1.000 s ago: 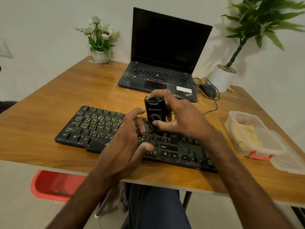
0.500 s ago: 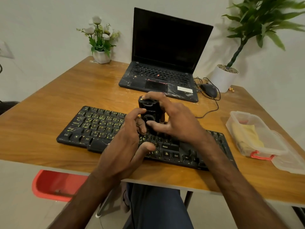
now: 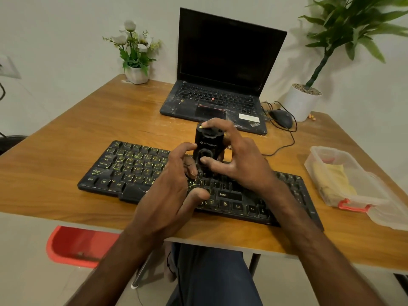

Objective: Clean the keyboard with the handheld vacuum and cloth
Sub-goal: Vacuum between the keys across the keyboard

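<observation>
A wooden tabletop point(image 3: 66, 173) stands against a plain pale wall point(image 3: 55, 29) bearing a white socket point(image 3: 7, 68) at the left. Below lies a light tiled floor point(image 3: 22, 261), with a red stool point(image 3: 77, 246) tucked underneath.

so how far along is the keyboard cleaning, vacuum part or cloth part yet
Nothing looks finished: yellowish specks still show across the keyboard. In hand is the vacuum step: the right hand holds the handheld vacuum upright on the keys near the middle, and the left hand rests beside it on the keys. Left to do is the wipe: the yellow cloth sits in the open plastic container.
</observation>
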Available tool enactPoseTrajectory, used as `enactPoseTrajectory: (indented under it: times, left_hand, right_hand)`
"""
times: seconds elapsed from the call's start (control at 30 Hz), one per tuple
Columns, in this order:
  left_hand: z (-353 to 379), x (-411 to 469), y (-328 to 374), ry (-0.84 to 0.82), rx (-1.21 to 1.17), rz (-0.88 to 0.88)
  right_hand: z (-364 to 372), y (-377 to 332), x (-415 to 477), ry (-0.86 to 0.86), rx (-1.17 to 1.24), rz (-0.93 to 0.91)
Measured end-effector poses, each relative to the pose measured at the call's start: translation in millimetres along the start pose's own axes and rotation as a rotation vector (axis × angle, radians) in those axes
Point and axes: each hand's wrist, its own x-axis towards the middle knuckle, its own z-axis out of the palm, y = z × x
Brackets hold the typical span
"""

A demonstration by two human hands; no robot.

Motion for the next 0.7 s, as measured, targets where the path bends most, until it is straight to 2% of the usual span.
enactPoseTrajectory:
  times: [0.1, 0.2, 0.27, 0.4, 0.47, 0.53, 0.63, 0.7]
  left_hand:
    - [-2, 1, 1, -0.011, 0.019, -0.033]
    - [-1, 0, 0, -0.011, 0.021, -0.014]
    - [3, 2, -3, -0.004, 0.020, 0.008]
    - [-2, 8, -3, 0.099, -0.050, -0.223]
    - [-1, 1, 8, -0.028, 0.017, -0.128]
    - [-3, -1, 13, -0.070, 0.038, -0.059]
    - [-3, 2, 0, 0.010, 0.027, -0.085]
    - [-3, 10, 1, 0.095, 0.000, -0.209]
  right_hand:
    - [-20, 5, -9, -0.047, -0.011, 0.075]
    - [-61, 13, -19, -0.171, -0.164, 0.167]
    - [-71, 14, -21, -0.198, -0.168, 0.207]
    - [-45, 7, -14, -0.124, -0.121, 0.123]
    - [-25, 0, -5, -0.072, -0.066, 0.062]
    - [-10, -5, 2, -0.048, -0.058, 0.009]
    - [-14, -1, -1, -0.070, -0.132, 0.004]
    - [-35, 7, -9, -0.102, -0.167, 0.087]
